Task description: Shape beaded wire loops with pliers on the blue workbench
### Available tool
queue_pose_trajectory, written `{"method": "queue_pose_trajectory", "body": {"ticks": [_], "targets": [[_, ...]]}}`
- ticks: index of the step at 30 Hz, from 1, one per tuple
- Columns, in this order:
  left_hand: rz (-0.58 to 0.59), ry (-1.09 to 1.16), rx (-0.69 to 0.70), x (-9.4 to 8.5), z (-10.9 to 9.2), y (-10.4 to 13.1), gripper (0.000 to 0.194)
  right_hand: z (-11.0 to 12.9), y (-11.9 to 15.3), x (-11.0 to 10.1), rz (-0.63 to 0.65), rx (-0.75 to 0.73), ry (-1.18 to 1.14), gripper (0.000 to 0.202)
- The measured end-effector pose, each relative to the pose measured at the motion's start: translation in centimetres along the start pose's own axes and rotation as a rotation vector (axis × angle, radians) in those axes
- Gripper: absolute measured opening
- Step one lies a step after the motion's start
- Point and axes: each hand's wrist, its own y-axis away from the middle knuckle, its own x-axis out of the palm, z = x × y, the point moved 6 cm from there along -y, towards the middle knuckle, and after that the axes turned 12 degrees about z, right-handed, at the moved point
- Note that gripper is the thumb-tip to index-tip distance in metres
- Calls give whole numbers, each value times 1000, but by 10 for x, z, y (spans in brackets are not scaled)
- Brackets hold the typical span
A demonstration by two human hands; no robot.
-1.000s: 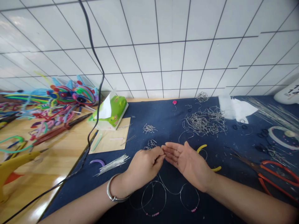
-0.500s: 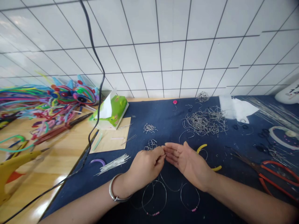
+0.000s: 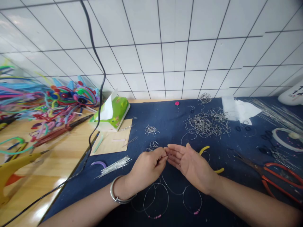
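Note:
My left hand (image 3: pixel 148 164) is closed in a pinch, a silver bangle on its wrist. A thin wire (image 3: pixel 170 188) runs up toward its fingers, though the pinched tip is too small to see clearly. My right hand (image 3: pixel 193 165) lies open, palm up, fingers stretched out and meeting the left fingertips. Tiny specks show on its fingers; I cannot tell what they are. Below the hands are a wire loop with pink beads (image 3: pixel 155 217) and a smaller loop with pink beads (image 3: pixel 197 212). Yellow-handled pliers (image 3: pixel 219 171) lie partly hidden behind my right hand.
A tangled wire heap (image 3: pixel 203 123) and small wire piles lie on the dark blue cloth (image 3: pixel 151 114). Red-handled scissors (image 3: pixel 281 176) are at right. Left are a wire bundle (image 3: pixel 115 165), a green tissue pack (image 3: pixel 113 115), a yellow glue gun (image 3: pixel 16 167) and a hanging black cable (image 3: pixel 96 52).
Both hands stay almost in place; the left fingers have shifted very slightly against the right fingertips. At the far left, the colourful strips have moved and look blurred.

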Motion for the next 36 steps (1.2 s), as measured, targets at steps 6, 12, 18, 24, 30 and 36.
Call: {"method": "queue_pose_trajectory", "body": {"ticks": [6, 12, 18, 24, 30, 36], "targets": [[-11, -10, -10, -2, -1, 2, 14, -2, 0, -3, -18, -1, -37, 49], [-24, -44, -26, -3, 1, 3, 14, -2, 0, -4, -29, 6, -19, 49], [-19, -48, -23, -2, 2, 2, 15, -1, 0, -2, -23, 5, -25, 49], [-28, -42, -30, -3, 2, 1, 15, -2, 0, -3, -16, 4, -15, 48], [-18, -19, -37, -2, 2, -1, 16, -2, 0, -3, -14, 9, -19, 48], [-5, 112, -19, -3, 3, -2, 18, 0, 0, -2, -29, -5, 5, 50]]}}
